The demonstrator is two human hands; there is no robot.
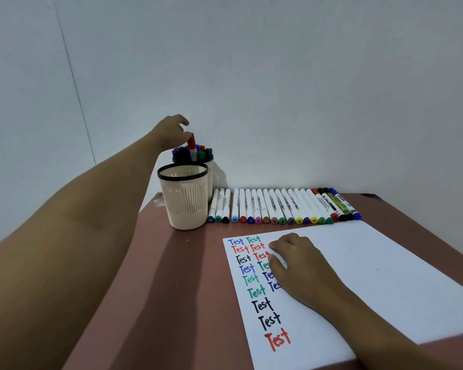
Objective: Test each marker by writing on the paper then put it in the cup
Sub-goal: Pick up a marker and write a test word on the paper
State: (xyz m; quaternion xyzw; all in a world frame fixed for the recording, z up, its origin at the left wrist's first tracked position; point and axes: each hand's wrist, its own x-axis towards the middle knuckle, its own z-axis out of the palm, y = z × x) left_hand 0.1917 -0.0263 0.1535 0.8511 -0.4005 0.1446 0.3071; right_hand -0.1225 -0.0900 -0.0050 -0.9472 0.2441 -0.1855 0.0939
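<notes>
One red marker at the far cup's mouth

The left hand was stretched over the far cup, fingertips pinching the red marker by the top of its cap, the barrel nearly upright among the markers packed there. It looked light and rigid, a smooth plastic tube that could slip. A pinch at the cap suited a drop, though a loose cap might pull off, so the barrel seemed the safer hold. Both cups were cream slotted plastic with black rims, and the near cup looked empty. The right hand rested on the matte white paper, fingers loosely curled and holding nothing. Many white-barrelled markers lay in a row on the reddish-brown table
</notes>
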